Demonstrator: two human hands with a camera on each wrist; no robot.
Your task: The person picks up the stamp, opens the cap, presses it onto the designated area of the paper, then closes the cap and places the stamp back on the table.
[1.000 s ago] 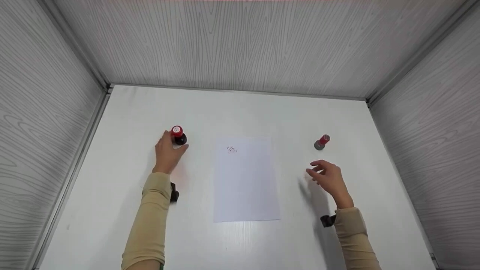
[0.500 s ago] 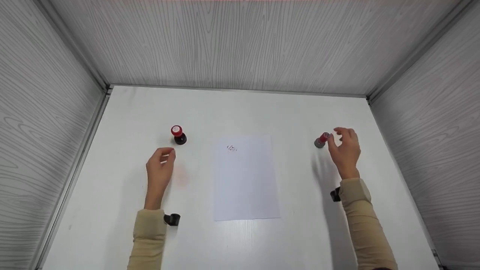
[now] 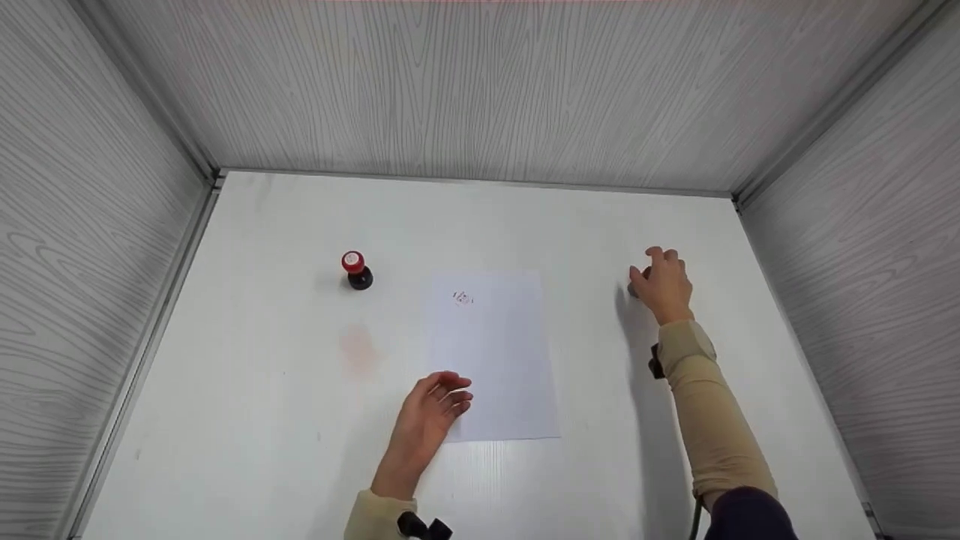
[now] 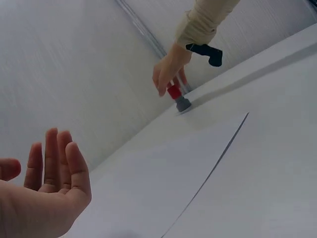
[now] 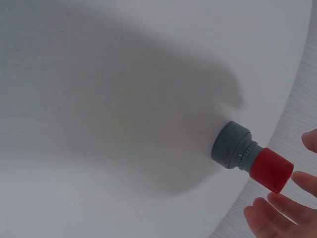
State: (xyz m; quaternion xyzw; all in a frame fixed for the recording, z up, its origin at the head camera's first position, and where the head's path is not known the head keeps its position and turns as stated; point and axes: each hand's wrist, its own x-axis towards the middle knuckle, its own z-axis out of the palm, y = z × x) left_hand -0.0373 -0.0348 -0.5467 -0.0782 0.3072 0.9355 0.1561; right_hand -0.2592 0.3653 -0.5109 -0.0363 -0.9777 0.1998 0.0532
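Observation:
A rubber stamp with a red top and grey base stands upright on the table at the right. My right hand is over it, mostly hiding it in the head view. In the right wrist view its fingers are spread about the end of the red top, not closed round it; whether a fingertip touches is hard to tell. My left hand, holding nothing, hovers over the lower left edge of a white paper sheet, fingers loosely bent. A small reddish printed mark shows near the sheet's upper left.
A second stamp, with a red round knob and black base, stands on the white table left of the paper. A faint pink smudge lies in front of it. Grey wood-grain panels enclose the table at back and sides.
My left hand has left the black-based stamp and moved right and nearer to me, to the paper. My right hand has moved forward to the grey-based stamp, then left over it.

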